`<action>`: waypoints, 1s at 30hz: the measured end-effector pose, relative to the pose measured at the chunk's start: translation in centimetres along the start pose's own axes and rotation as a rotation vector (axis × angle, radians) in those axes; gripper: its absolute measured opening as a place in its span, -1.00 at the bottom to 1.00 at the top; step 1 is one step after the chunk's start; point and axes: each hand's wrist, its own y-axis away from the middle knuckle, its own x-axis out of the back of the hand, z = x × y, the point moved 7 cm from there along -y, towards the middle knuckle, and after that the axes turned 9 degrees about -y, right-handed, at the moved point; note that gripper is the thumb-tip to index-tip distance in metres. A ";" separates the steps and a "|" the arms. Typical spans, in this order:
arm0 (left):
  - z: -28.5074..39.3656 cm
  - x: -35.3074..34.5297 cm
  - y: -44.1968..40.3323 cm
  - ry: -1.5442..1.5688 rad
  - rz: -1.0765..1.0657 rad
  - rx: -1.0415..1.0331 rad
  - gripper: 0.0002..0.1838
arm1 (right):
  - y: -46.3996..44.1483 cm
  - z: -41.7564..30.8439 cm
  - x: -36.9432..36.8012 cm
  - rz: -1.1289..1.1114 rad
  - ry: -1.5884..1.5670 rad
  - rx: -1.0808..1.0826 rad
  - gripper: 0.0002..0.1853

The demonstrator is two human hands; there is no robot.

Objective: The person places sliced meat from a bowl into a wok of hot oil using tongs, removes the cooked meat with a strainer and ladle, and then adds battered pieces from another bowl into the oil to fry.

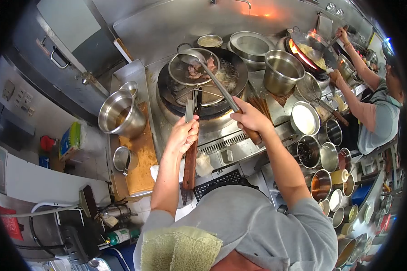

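Observation:
My left hand (184, 134) is closed round the handle of a round strainer (172, 67), which is over a large wok (233, 56). Pieces of brownish-red meat (196, 71) lie in the strainer. A long metal ladle (219, 84) with a wooden grip runs from my right hand (250, 116) to the strainer, where its bowl rests near the meat. The fingers of my right hand are wrapped round its handle. Bubbling liquid (229, 74) shows in the wok beneath the strainer.
Steel pots (120, 113) stand left, and a tall pot (282, 74) stands right of the wok. Containers, one with white contents (304, 119), line the right side. A co-worker (380, 106) at the far right handles another wok (309, 47) over flame.

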 end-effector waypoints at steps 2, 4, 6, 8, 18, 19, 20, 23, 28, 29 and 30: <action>-0.1 0.2 0.0 -0.018 0.012 0.003 -0.82 | 1.8 -1.9 -0.1 -0.145 -0.347 -0.079 -0.32; -0.2 0.5 -0.4 -0.008 0.001 -0.001 -0.84 | 1.4 -1.0 0.2 -0.122 -0.188 -0.025 -0.33; -0.1 0.7 -0.4 -0.011 -0.034 -0.001 -0.85 | 1.3 -0.5 -0.2 -0.042 -0.034 0.008 -0.32; 0.0 0.7 -0.5 -0.025 -0.037 -0.001 -0.84 | 1.7 -1.3 -0.2 -0.067 -0.281 -0.053 -0.31; 0.8 0.8 0.2 -0.053 0.000 -0.031 -0.81 | 5.4 -2.4 0.6 -0.048 -0.331 0.003 -0.27; 0.8 0.5 0.4 -0.071 -0.003 -0.041 -0.81 | 4.2 -1.6 0.7 -0.132 -0.326 0.024 -0.25; 0.6 0.5 0.3 -0.067 -0.011 -0.011 -0.81 | 3.4 -0.6 1.1 -0.095 -0.243 0.023 -0.25; 0.3 1.0 -0.3 -0.046 0.003 0.039 -0.80 | 2.0 -1.3 0.7 0.006 -0.034 0.084 -0.23; 0.4 0.7 -0.6 -0.043 -0.055 0.015 -0.84 | 2.0 -0.7 1.2 0.038 -0.233 0.044 -0.23; 0.6 0.6 -0.6 -0.052 -0.060 0.004 -0.84 | 2.2 -0.4 1.1 -0.002 -0.330 0.018 -0.23; 0.8 0.6 -0.8 -0.069 -0.056 0.011 -0.84 | 2.2 -0.2 1.2 -0.044 -0.425 -0.006 -0.23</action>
